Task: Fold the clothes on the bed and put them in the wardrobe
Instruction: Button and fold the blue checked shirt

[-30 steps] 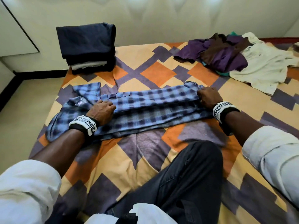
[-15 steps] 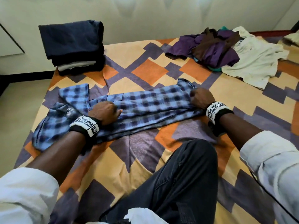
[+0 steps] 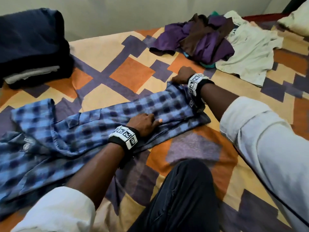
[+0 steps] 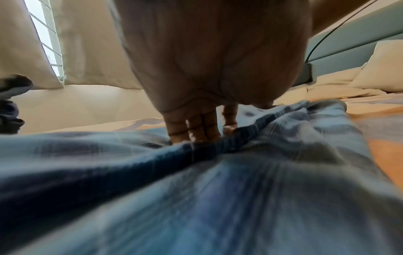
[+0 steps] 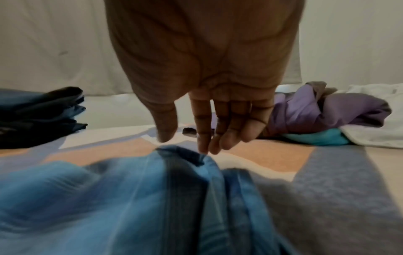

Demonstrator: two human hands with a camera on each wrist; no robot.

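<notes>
Shirt (image 3: 93, 129), blue plaid, lengthwise on bed (image 3: 127, 72). Left hand (image 3: 142, 124) flat, fingers straight, pressing mid-shirt; right hand (image 3: 182, 76) relaxed, fingers loose, fingertips at hem.

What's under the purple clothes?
A teal cloth peeks out beneath the purple clothes, which lie on the bedspread. Anything deeper in the pile is covered.

The head view looks down from above onto both hands and the bed (image 3: 130, 47). Each wrist view sits low, close behind its hand, sharing the shirt (image 3: 100, 124).
</notes>
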